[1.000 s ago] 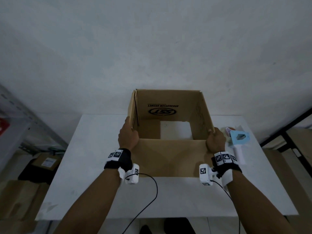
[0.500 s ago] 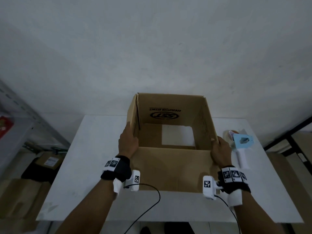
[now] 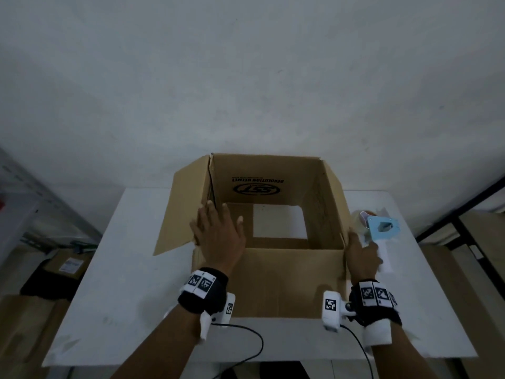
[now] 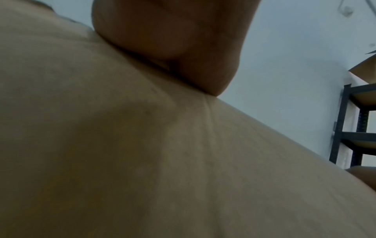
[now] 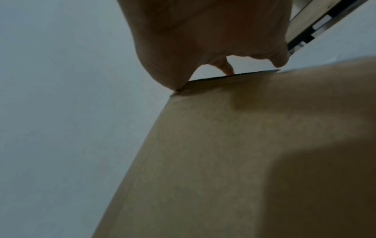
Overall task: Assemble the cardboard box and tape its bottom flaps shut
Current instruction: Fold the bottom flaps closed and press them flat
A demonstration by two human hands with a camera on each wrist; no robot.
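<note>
A: Head view — one cardboard box [image 3: 273, 269] standing open on the white worktop [image 3: 123, 269]. Left hand [image 3: 218, 239] lies flat with fingers spread at the near-left corner, where one flap [image 3: 180, 206] splays outward; grip holds nothing.

B: Right hand [image 3: 360, 258]?

A: Against the near-right corner. Head view hides its fingers — the right wrist view shows one fingertip [image 5: 227, 70] touching the box edge. Grip state: can't tell. Just right of it, one tape dispenser [image 3: 382, 231].

B: Left wrist view?

A: Blurry: palm on cardboard, plus one dark shelf rack [image 4: 350, 128] that the head view misses.
</note>
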